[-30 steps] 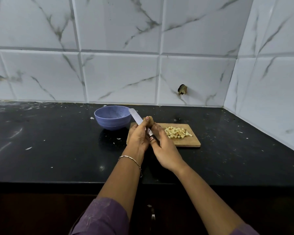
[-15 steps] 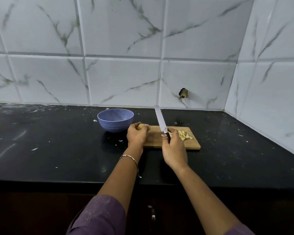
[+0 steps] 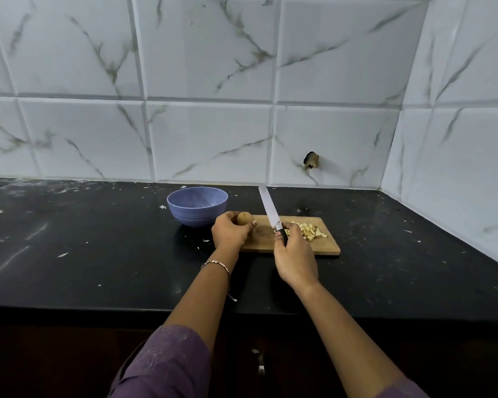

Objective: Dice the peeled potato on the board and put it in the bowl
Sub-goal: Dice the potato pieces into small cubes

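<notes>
Curled around a rounded piece of potato, the left hand holds it at the left end of the wooden board, with the fingers wrapped over it from the near side. I cannot tell if the piece rests on the wood or is lifted a little above it. The right hand is closed around the dark handle of the knife, whose blade points away toward the tiled wall and passes between the potato piece and a small pile of diced cubes at the right part of the board. Whether the edge touches the board, I cannot say. The purple bowl stands on the dark tabletop just beside the left end of the board, behind the left hand. No potato shows inside it, though its bottom is hidden from where I stand. To my judgement the dicing step is in hand and partly done: one portion is cut and this piece is not yet cut. The next move calls for laying the piece flat and steady on the board, keeping the fingertips back from the blade, and bringing the knife down in even slices, because a round piece can roll. Afterwards all cubes must go into the bowl.
</notes>
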The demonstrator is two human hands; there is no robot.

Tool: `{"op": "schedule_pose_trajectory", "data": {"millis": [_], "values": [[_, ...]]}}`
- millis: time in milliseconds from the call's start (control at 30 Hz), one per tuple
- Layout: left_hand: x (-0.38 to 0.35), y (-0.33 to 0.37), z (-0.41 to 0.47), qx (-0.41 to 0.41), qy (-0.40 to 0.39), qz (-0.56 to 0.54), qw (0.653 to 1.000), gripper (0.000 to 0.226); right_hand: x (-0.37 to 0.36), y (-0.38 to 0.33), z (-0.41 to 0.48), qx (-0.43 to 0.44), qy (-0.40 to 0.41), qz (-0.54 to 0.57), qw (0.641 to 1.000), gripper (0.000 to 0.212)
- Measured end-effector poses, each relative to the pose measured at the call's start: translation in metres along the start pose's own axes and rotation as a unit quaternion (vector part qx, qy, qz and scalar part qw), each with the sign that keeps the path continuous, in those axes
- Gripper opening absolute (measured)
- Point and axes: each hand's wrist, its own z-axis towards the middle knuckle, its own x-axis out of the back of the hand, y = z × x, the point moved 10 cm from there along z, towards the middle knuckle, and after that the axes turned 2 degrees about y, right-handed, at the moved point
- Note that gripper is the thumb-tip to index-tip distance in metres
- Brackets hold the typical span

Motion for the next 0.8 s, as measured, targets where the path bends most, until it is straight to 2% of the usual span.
{"op": "schedule_pose_trajectory", "data": {"millis": [133,300,433,633,800], "values": [[0.006,-0.009,0.002,0.022,0.014,-0.076,0.997,0.043,0.001,0.0,-0.001,-0.001,0.001,0.004,1.0,0.033],[0.005,-0.011,0.007,0.021,-0.015,-0.144,0.989,0.035,0.002,-0.001,-0.002,0.005,0.005,0.003,1.0,0.033],[-0.003,-0.009,0.003,0.036,-0.054,-0.168,0.984,0.042,0.002,-0.001,-0.003,0.005,0.005,0.003,1.0,0.034],[-0.01,-0.009,0.001,0.049,-0.055,-0.158,0.985,0.062,0.001,0.0,-0.002,0.003,0.0,0.004,1.0,0.035],[-0.007,-0.006,0.002,0.049,-0.045,-0.154,0.986,0.047,0.002,0.001,-0.002,0.002,0.003,0.001,1.0,0.034]]}}
